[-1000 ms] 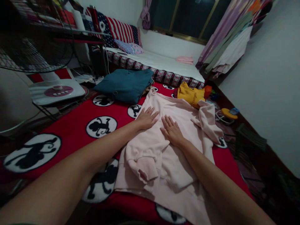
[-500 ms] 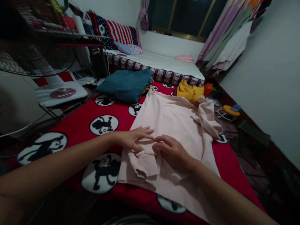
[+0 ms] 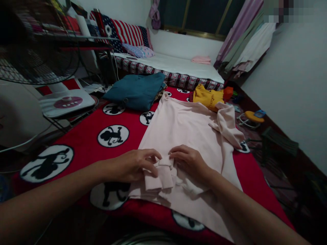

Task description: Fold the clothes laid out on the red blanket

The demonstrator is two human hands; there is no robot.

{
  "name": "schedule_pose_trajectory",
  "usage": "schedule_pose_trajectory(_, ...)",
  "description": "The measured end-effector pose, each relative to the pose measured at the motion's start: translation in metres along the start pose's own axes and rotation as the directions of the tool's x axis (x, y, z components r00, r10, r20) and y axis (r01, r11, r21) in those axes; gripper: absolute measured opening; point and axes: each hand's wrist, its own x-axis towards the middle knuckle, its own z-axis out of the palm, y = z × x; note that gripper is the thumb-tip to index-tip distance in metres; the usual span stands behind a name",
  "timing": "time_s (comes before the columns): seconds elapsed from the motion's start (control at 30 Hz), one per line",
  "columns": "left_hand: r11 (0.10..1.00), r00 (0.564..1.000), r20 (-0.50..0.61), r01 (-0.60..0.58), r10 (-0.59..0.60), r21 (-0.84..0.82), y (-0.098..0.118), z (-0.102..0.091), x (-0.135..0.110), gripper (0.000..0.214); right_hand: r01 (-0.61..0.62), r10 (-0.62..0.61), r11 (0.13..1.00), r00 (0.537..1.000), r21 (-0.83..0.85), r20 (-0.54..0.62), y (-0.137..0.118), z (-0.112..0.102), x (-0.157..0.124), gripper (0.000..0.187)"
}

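**Two hands pinch a sleeve on a pink sweatshirt**

A pale pink sweatshirt (image 3: 184, 126) lies spread flat on a red blanket (image 3: 84, 136) printed with black monkey circles. Near its closest edge, one sleeve (image 3: 159, 177) lies folded in over the body of the sweatshirt. The person's left hand (image 3: 133, 166) and right hand (image 3: 190, 161) meet at the cuff, each pinching the fabric between its fingertips. The step in hand looks like setting this sleeve in place. Laying it flat would call for both pinches to draw the cuff straight. The other sleeve (image 3: 227, 124) lies rumpled on the far right. Beyond it sit a folded teal garment (image 3: 136, 90) and a yellow garment (image 3: 208, 97). A fan (image 3: 38, 51) stands to the left.
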Motion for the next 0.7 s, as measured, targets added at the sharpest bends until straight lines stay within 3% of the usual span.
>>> schedule_pose_trajectory(0.13, 0.978, 0.992, -0.125, -0.027, 0.001, -0.206, -0.004, -0.004, 0.001, 0.019, -0.089, 0.127, 0.954, 0.985, 0.287, -0.118, -0.003, -0.014, 0.001, 0.017)
schedule_pose_trajectory(0.2, 0.951, 0.991, -0.126, 0.009, -0.05, -0.308, -0.004, -0.008, 0.0, 0.021, -0.099, 0.149, 0.92, 0.983, 0.378, -0.106, -0.006, -0.023, 0.001, 0.017)
schedule_pose_trajectory(0.3, 0.945, 0.995, 0.064, 0.097, -0.081, -0.311, 0.001, -0.013, -0.004, 0.022, -0.1, 0.082, 0.929, 0.995, 0.357, 0.063, -0.011, -0.03, -0.001, 0.015)
schedule_pose_trajectory(0.4, 0.964, 0.958, 0.273, 0.151, -0.088, -0.218, 0.012, -0.018, -0.003, 0.021, -0.129, 0.075, 0.953, 0.977, 0.273, 0.2, -0.014, -0.029, -0.005, 0.016)
schedule_pose_trajectory(0.5, 0.959, 0.94, 0.297, 0.225, -0.167, -0.174, 0.018, -0.025, 0.013, 0.033, -0.168, 0.124, 0.956, 0.974, 0.238, 0.19, -0.016, -0.024, -0.006, 0.014)
schedule_pose_trajectory(0.57, 0.962, 0.955, 0.204, 0.243, -0.215, -0.121, 0.012, -0.028, 0.037, 0.04, -0.186, 0.151, 0.958, 0.974, 0.219, 0.167, -0.018, -0.02, -0.004, 0.01)
schedule_pose_trajectory(0.63, 0.976, 0.976, -0.003, 0.217, -0.217, -0.03, -0.003, -0.026, 0.069, 0.035, -0.199, 0.173, 0.961, 0.975, 0.194, 0.142, -0.02, -0.016, -0.001, 0.007)
schedule_pose_trajectory(0.7, 0.978, 0.959, -0.222, 0.197, -0.177, 0.073, -0.022, -0.02, 0.103, 0.036, -0.201, 0.182, 0.965, 0.976, 0.168, 0.122, -0.022, -0.014, 0.0, 0.005)
